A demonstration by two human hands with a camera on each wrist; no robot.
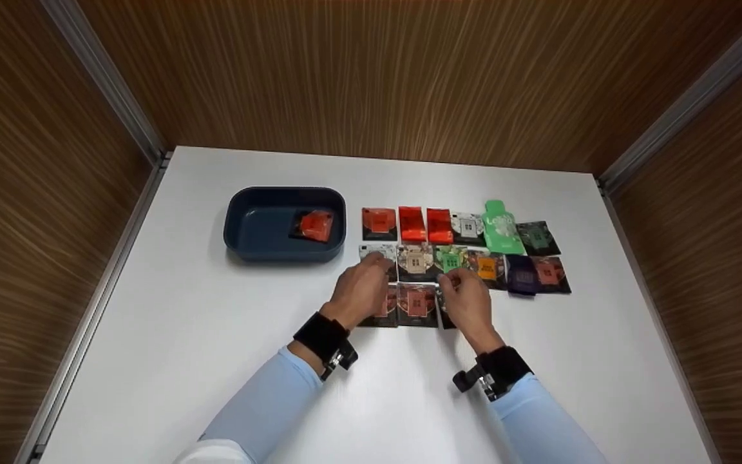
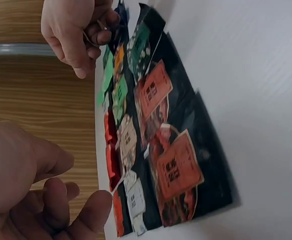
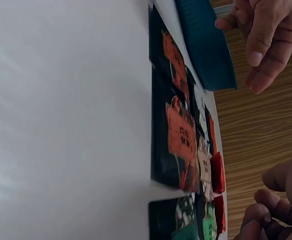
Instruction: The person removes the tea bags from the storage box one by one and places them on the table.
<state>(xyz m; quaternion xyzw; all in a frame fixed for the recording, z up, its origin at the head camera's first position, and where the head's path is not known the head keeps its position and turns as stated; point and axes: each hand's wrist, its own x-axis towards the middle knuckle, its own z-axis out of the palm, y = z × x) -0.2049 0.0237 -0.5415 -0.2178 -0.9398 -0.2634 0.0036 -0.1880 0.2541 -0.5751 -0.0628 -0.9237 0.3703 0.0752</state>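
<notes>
In the head view, my left hand [image 1: 361,287] hovers with loosely bent fingers over the left end of the lower two rows of flat packets. Partly under it lie a white-and-black packet [image 1: 376,250] and a red-labelled packet [image 1: 384,317]. My right hand [image 1: 467,299] is above a dark green packet [image 1: 446,317], partly covering it. That green packet [image 2: 138,50] has one raised edge in the left wrist view. Nothing shows between the right hand's loosely curled fingers. Beside it sits another red-labelled packet [image 1: 417,304].
A dark blue tray [image 1: 248,252] at the left holds a red-and-black packet [image 1: 315,225]. Behind the hands are red packets [image 1: 412,224], a light green pouch [image 1: 503,232] and a purple packet [image 1: 522,276]. Wood-grain panels [image 1: 371,77] enclose the white table [image 1: 171,309].
</notes>
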